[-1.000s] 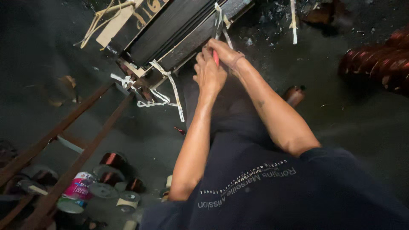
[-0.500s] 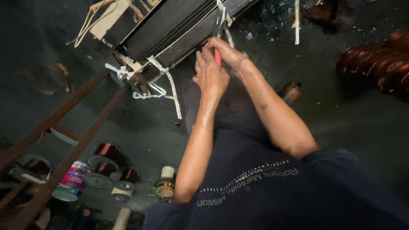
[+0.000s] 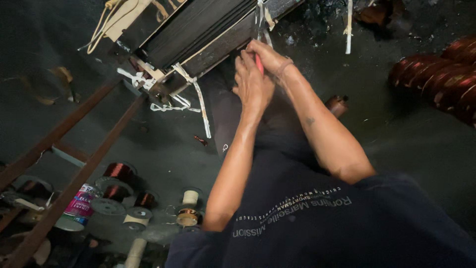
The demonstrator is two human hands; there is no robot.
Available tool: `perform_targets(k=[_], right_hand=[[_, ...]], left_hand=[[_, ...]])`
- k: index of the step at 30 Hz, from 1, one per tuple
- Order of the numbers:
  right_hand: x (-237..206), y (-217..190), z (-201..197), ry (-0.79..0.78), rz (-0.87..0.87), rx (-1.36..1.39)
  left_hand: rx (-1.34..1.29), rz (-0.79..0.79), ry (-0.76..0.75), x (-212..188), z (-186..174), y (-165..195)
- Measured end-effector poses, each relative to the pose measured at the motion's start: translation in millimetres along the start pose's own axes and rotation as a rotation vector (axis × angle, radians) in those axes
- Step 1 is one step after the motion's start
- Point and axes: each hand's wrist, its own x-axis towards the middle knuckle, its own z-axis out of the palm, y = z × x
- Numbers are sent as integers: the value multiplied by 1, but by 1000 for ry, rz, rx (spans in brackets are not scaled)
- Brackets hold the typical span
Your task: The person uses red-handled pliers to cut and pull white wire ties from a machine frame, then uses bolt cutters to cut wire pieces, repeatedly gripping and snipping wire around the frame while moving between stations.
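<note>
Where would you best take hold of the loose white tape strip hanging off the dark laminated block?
Probably at its free lower end: the white tape strip hangs clear of the dark laminated block over bare floor, so come from below-left, away from the left hand and right hand working at the block's edge.

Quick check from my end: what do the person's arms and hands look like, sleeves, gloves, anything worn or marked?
Both hands are bare, no gloves. The left hand and right hand lead into bare forearms; short dark navy sleeves end near the elbows. A thin band circles the right wrist. A small dark mark, possibly a tattoo, sits on the right forearm. The shirt carries pale lettering.
</note>
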Motion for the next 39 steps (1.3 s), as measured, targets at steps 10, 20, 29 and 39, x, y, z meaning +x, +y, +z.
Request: perform_targets(k=[10,20,29,39], right_hand=[[-11,-14,2,-144,33,298],[13,1,6,78,-44,79],[9,0,20,544,-120,-294],[16,6,21,417,-110,-54]], left_hand=[[159,46,27,-5,-4,5],[32,-13,21,6,14,-11],[-295,124,36,36,58,-59],[-336,290,166,46,81,-82]])
